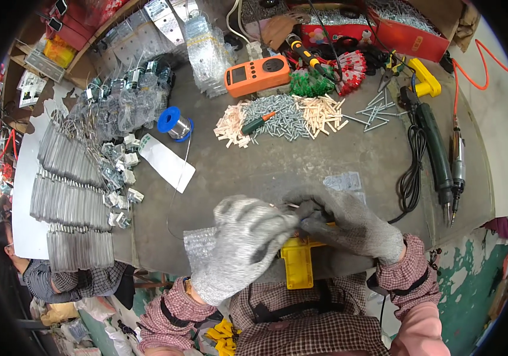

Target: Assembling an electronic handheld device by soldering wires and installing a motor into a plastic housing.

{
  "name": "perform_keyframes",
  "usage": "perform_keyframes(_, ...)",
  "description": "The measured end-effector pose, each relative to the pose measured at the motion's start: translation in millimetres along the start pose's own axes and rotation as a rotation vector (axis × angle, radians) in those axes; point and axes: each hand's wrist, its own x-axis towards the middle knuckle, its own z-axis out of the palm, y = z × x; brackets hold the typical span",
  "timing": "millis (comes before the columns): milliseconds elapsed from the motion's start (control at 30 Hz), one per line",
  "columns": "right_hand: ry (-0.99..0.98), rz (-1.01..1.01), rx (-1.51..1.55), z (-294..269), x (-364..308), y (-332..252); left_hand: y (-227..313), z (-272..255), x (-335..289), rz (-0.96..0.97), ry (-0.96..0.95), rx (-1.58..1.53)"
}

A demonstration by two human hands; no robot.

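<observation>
Both hands wear grey gloves and meet over the near edge of the table. My left hand (245,243) is smeared by motion. Its fingers are curled, with the tips close to my right fingertips. The fingers of my right hand (355,222) are closed in a pinch, and a tiny thin piece (292,206) shows by the tips, too small to name. Under the hands lies a yellow plastic housing (298,267), its upper part hidden by them. A sheet of bubble wrap (199,246) is beside my left hand, and a clear plastic piece (346,181) lies beyond my right.
Piles of screws (274,115) and small pale sleeves (322,114) lie at mid-table. A solder spool (175,123) and an orange meter (258,76) stand behind. On the right are a soldering iron (435,148) and an electric screwdriver (457,160); grey metal strips (70,202) are stacked left.
</observation>
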Motion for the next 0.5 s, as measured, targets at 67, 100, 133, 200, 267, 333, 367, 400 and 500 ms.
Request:
perform_keyframes(67, 0.009, -0.07, -0.225, 1.0, 0.3, 1.9, 3.9, 7.0, 4.7, 0.111, 0.072, -0.031)
perform_keyframes(100, 0.013, -0.068, -0.229, 0.0, 0.4, 3.4, -0.1, 7.9, 6.5, 0.116, 0.074, -0.034)
perform_keyframes(133, 0.003, -0.003, -0.063, -0.6, 0.0, 4.7, -6.3, 7.5, 7.0, 0.026, 0.071, -0.129)
perform_keyframes(200, -0.008, 0.062, 0.106, -1.9, 0.6, 1.5, -12.9, 13.4, 6.7, -0.011, 0.087, -0.152)
perform_keyframes(267, -0.085, 0.024, -0.171, -4.4, 1.8, -8.4, -13.6, 11.7, 9.8, 0.016, 0.082, -0.147)
perform_keyframes(333, -0.038, 0.01, -0.136, -1.5, 2.6, 0.1, -17.1, 12.4, 9.5, -0.036, 0.087, -0.194)
perform_keyframes(367, 0.006, -0.006, -0.1, 0.2, 2.8, 3.7, -27.4, 26.4, -1.7, -0.216, 0.114, -0.407)
perform_keyframes(400, 0.011, -0.005, -0.106, 0.5, 2.0, 4.7, -21.7, 32.6, -3.6, -0.361, 0.256, -0.633)
perform_keyframes(500, 0.053, 0.033, -0.172, 2.4, 0.5, 6.7, -27.4, 22.0, 7.1, -0.182, 0.192, -0.454)
